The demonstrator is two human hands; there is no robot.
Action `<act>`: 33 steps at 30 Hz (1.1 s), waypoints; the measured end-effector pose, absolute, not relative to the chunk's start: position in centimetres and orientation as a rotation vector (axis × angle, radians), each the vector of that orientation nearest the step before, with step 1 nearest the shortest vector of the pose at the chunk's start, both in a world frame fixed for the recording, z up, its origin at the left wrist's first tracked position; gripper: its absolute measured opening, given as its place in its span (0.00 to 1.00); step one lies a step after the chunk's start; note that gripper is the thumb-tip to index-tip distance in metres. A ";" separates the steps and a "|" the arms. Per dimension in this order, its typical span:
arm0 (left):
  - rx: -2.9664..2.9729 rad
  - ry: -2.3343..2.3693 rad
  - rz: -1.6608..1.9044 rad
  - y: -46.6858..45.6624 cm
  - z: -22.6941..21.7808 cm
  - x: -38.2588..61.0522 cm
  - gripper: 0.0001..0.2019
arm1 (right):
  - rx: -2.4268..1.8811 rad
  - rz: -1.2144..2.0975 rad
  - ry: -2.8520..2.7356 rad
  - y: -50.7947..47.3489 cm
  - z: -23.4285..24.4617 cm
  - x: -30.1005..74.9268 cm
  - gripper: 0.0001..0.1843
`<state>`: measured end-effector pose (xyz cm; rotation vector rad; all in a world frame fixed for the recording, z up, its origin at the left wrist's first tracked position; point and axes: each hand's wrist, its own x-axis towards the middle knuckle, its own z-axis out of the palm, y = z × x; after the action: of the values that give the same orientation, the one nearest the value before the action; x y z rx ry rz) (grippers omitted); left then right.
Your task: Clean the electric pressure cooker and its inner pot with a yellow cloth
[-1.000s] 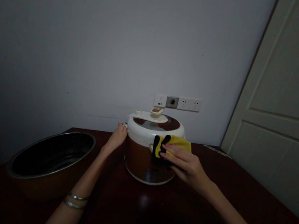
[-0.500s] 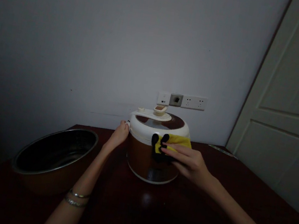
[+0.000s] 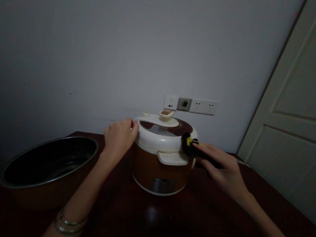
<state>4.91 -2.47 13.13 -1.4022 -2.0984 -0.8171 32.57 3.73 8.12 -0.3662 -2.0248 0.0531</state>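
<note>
A brown and white electric pressure cooker [image 3: 154, 164] stands upright on the dark table, its glossy lid [image 3: 157, 140] in place. At the lid's left edge my left hand [image 3: 120, 138] is closed, knuckles up. Its fingertips are hidden behind the hand, against the cooker's side. My right hand [image 3: 224, 168] grips a yellow and black cloth [image 3: 191, 144], bunched up and pressed to the right front of the lid's white rim. Just below the cloth, a white front handle [image 3: 172, 159] sticks out from the cooker.
A dark-lined inner pot [image 3: 48, 160] lies tilted on the table [image 3: 158, 227], left of my left forearm. Behind the cooker is a pale wall with several sockets and switches [image 3: 190, 105]. A panelled door [image 3: 312, 120] stands to the right.
My right hand has carried the cloth right and slightly up along the rim, uncovering the front handle and label. My left hand has shifted left and turned its back up.
</note>
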 end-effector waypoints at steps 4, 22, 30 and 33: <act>-2.158 -1.807 -0.911 -4.5 14.1 7.5 0.20 | -0.248 -0.106 -2.179 3.1 7.9 30.4 0.25; -2.646 -1.757 -0.517 -3.1 12.2 6.5 0.15 | -0.160 0.260 -2.375 4.6 9.2 31.5 0.09; -2.630 -1.741 -0.588 -3.3 12.1 7.2 0.15 | -0.281 0.117 -2.071 3.5 6.8 29.3 0.09; -2.604 -1.757 -0.566 -3.3 12.1 7.2 0.15 | -0.199 0.215 -2.165 4.3 7.3 30.4 0.09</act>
<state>7.25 -3.27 12.07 -2.6042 -1.7575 -0.5661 30.40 4.29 7.32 -0.1994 -2.1652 0.2154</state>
